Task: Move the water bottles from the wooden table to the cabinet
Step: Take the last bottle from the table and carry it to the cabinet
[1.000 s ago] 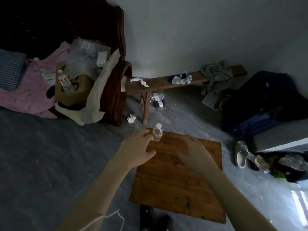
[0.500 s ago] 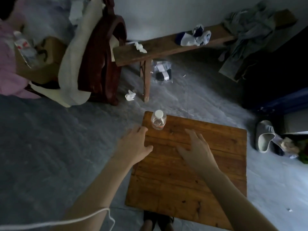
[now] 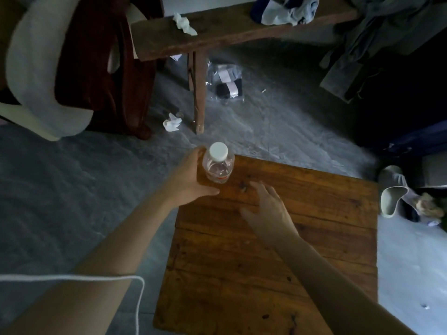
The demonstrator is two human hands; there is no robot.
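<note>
Under my view sits the low square wooden table (image 3: 302,238) of orange-brown planks, standing on a grey concrete floor (image 3: 60,189). Beyond it runs a long rough dark wooden bench (image 3: 229,32) with a crumpled white tissue (image 3: 185,24) and some blue-and-white cloth (image 3: 287,9) lying on top. I see no cabinet from here, so I cannot say which way the carry will go.

My left hand (image 3: 191,177) is at the table's far left corner, thumb and fingers opened into a C around the small clear plastic water bottle with the white screw cap (image 3: 218,165). The fingers curve behind the bottle's left side and the thumb reaches along the table below it. I cannot tell whether the fingers actually touch it. My right hand (image 3: 268,209) hovers flat over the middle of the table, fingers loosely spread, holding nothing.

The bottle stands upright near the table's far left corner, the only bottle I see on it.

I judge this as the grasp step: reach made, grip not closed. The next move calls for closing thumb and fingers on the body below the cap, firmly but without crushing the thin plastic, then lifting straight up.
</note>
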